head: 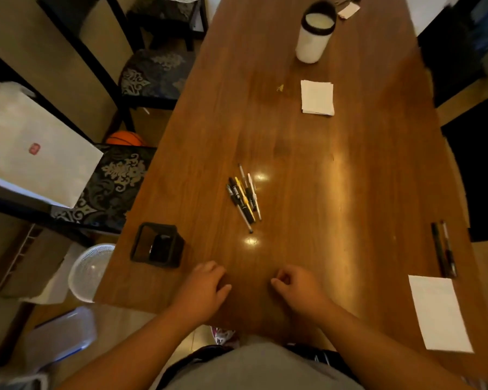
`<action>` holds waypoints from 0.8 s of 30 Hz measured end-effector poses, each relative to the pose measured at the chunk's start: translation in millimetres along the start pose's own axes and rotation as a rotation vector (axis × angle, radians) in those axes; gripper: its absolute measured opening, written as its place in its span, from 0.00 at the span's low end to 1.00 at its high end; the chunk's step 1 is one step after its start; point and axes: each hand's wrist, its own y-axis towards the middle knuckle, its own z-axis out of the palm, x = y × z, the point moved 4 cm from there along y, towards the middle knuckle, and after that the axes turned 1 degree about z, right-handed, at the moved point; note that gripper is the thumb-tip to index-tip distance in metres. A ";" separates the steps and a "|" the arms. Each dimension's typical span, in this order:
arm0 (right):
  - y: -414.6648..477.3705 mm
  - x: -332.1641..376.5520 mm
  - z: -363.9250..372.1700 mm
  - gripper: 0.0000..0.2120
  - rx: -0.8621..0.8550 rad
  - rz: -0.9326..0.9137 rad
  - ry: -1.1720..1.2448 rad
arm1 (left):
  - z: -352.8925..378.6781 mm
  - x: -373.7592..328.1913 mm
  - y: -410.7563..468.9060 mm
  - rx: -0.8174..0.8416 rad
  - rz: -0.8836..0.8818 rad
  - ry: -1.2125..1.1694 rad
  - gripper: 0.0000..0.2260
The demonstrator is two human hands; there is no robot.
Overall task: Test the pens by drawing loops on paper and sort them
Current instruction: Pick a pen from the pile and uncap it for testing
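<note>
Pens (244, 197): bundled side by side at the middle of the table (335, 175), well beyond both hands. Long axes mostly near-to-far, near ends swung slightly right. Black, white and yellow barrels, overlapping; one slim white pen reaching nearest, its dark tip pointing near and a little right.

Pen pair (444, 249): at the right edge of the table, well apart from the bundle. Parallel and touching, again lengthwise near-to-far with a slight lean right at the near ends; those ends meet the far edge of the sheet (440, 313). Which way the tips point: cannot tell.

Sheet: white, flat at the near right corner, no marks discernible.

Holder (157, 246): black, square, upright at the near left edge, just beyond the left hand; something dark inside, unclear what.

Left hand (206, 285): resting on the table near its near edge, fingers relaxed and bent down, grasping nothing.

Right hand (296, 288): just beside it on the wood, fingers curled into a loose fist, thumb tucked against them, nothing visible in it.

Farther off: small stack of white paper (317, 97) right of centre; beyond it a white cup (314, 32) with a black rim, upright.
</note>
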 end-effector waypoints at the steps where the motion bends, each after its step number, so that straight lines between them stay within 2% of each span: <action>1: 7.1 12.1 1.0 0.07 -0.009 -0.010 -0.030 | -0.6 2.8 5.0 -0.012 0.008 0.056 0.19; 7: 49.2 72.9 -9.1 0.11 -0.148 -0.070 -0.118 | 14.6 18.7 15.9 0.026 -0.012 0.237 0.33; 12: 75.6 94.1 -11.5 0.11 -0.221 -0.021 -0.153 | 20.7 27.2 16.0 0.009 0.018 0.261 0.34; 18: 87.0 99.8 -4.6 0.08 -0.261 -0.050 -0.168 | 21.9 27.8 14.2 0.013 0.018 0.247 0.34; 24: 79.3 94.9 1.6 0.07 -0.163 -0.062 -0.196 | 19.0 26.9 13.6 0.013 0.035 0.242 0.34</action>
